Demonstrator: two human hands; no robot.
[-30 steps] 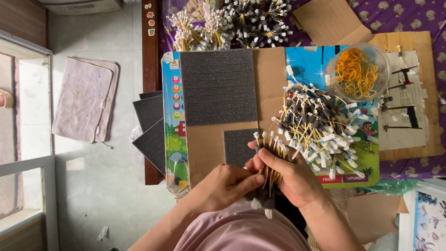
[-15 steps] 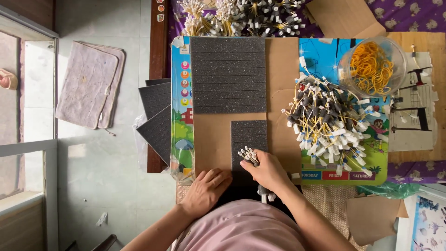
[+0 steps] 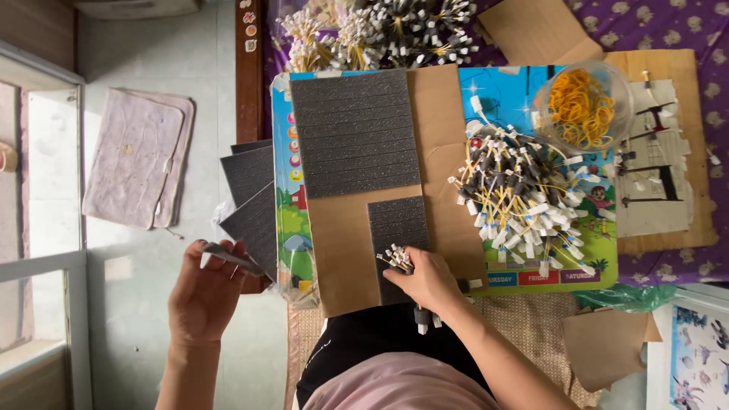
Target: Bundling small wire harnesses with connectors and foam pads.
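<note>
My right hand (image 3: 427,281) is closed around a small bundle of short wires with white tips (image 3: 397,258), resting over a small dark foam pad (image 3: 398,228) on a cardboard sheet (image 3: 440,137). My left hand (image 3: 203,296) is out to the left over the floor, fingers pinching a thin dark foam sheet (image 3: 231,258) at the edge of a stack of foam sheets (image 3: 254,197). A large dark foam pad (image 3: 355,133) lies further up the cardboard. A loose heap of white-tipped wires (image 3: 524,201) lies to the right on a colourful board (image 3: 516,95).
A clear bowl of yellow rubber bands (image 3: 581,106) stands at the upper right. Bundled wires (image 3: 380,30) are piled at the top. A wooden board with paper (image 3: 661,152) lies far right, a pale floor mat (image 3: 137,156) at left, and cardboard scraps (image 3: 607,345) at lower right.
My left hand has left the bundle and moved out left to the foam stack, taking hold of a sheet. My right hand keeps the wire bundle in about the same spot.
</note>
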